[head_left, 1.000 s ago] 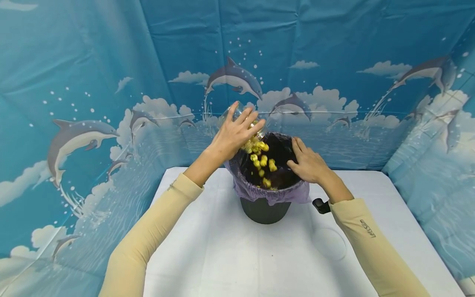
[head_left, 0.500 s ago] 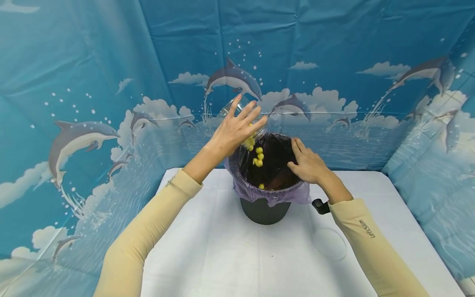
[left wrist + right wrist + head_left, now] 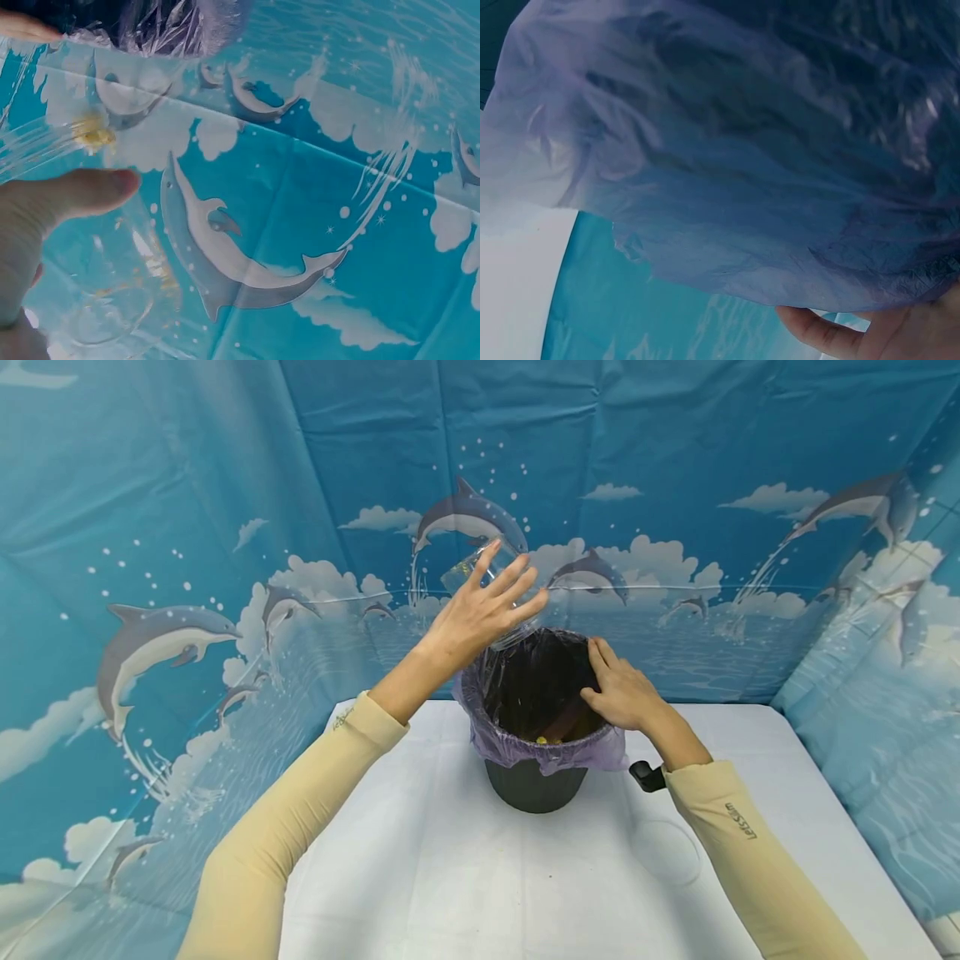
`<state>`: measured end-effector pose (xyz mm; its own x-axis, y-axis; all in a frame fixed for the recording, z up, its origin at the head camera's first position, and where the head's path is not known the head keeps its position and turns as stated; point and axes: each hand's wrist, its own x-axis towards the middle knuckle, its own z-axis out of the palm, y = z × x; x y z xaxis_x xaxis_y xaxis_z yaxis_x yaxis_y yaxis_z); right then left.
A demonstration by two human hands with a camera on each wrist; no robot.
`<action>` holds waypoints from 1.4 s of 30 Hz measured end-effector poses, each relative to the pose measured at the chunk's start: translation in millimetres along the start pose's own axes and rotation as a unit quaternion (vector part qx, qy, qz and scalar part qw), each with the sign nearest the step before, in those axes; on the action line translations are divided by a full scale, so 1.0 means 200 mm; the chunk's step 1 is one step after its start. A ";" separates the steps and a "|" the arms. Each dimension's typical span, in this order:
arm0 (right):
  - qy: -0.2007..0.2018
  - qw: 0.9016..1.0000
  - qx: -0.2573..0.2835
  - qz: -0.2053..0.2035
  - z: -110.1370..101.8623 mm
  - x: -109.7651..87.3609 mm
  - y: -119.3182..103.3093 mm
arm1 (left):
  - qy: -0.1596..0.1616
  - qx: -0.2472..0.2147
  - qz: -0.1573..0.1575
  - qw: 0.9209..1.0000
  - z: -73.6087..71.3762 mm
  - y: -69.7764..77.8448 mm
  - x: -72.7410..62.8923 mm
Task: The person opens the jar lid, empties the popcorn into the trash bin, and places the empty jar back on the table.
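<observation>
My left hand (image 3: pixel 487 610) grips a clear plastic jar (image 3: pixel 459 575), tipped with its mouth down toward the bin. The jar looks nearly bare inside; in the left wrist view a yellow piece of popcorn (image 3: pixel 94 135) shows by its mouth, with small crumbs on its wall. Below stands a dark trash bin (image 3: pixel 536 787) lined with a purple bag (image 3: pixel 498 745). A bit of yellow popcorn (image 3: pixel 542 740) shows low inside it. My right hand (image 3: pixel 630 693) holds the bin's right rim over the bag, thumb on the inner side.
A clear round lid (image 3: pixel 666 853) lies on the white tabletop (image 3: pixel 465 877), right of the bin. A black device (image 3: pixel 647 776) is strapped at the right wrist. Blue dolphin-print curtain (image 3: pixel 675 460) closes off the back and sides.
Popcorn that was tumbling from the jar into the bin has stopped falling, and the jar has emptied. My left hand tilted the jar slightly and rose a little. The right hand stayed put.
</observation>
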<state>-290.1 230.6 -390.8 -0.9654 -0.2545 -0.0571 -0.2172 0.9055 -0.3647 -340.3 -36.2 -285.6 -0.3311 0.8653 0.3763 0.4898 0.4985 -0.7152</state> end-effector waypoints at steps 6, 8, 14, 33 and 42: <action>-0.006 1.000 0.001 -0.002 0.01 0.01 -0.01 | 0.016 0.057 0.034 0.998 0.02 0.01 -0.03; -0.009 1.000 -0.001 -0.003 0.00 0.01 -0.01 | 0.024 0.062 0.036 0.997 0.03 0.02 -0.04; 0.006 1.000 -0.005 -0.009 -0.03 0.02 -0.02 | 0.030 0.067 0.028 0.997 0.03 0.02 -0.05; -0.001 1.000 -0.003 -0.006 -0.01 0.00 -0.01 | 0.015 0.058 0.043 0.997 0.05 0.08 -0.08; 0.001 1.000 0.002 -0.003 -0.01 0.00 -0.01 | 0.015 0.057 0.047 0.997 0.05 0.10 -0.10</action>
<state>-290.3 230.1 -389.0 -0.9641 -0.2603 -0.0532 -0.2233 0.9024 -0.3686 -332.5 -43.6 -313.1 -0.2636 0.9099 0.3204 0.4230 0.4075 -0.8093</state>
